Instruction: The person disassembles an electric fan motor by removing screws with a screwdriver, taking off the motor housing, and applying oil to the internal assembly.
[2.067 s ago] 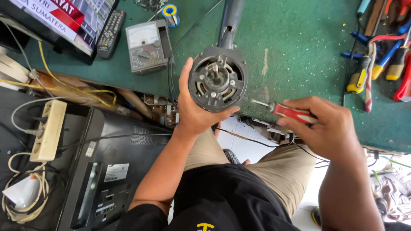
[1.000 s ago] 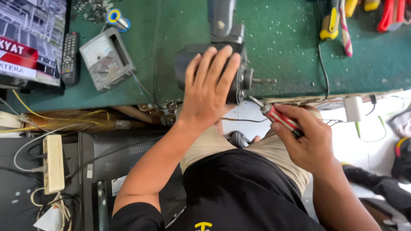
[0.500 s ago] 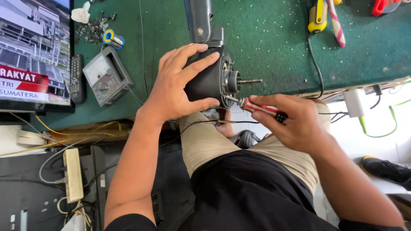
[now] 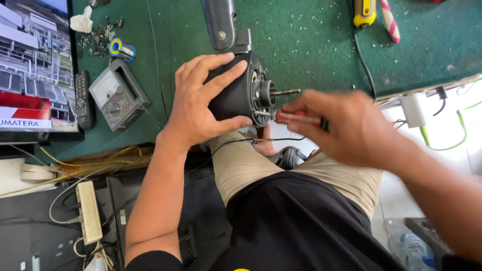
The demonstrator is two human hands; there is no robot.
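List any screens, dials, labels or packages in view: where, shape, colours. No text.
Television screen: far left on the green bench, flat rectangle, lit, grey building picture with a red and white banner.
Analogue meter: right of the remote control, grey box, pale dial face, round knob.
No packages show.

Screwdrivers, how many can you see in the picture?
2 for sure. One red-handled screwdriver is in the right hand, its tip at the fan motor. One yellow-handled screwdriver lies at the mat's top edge. Others may be hidden out of view.
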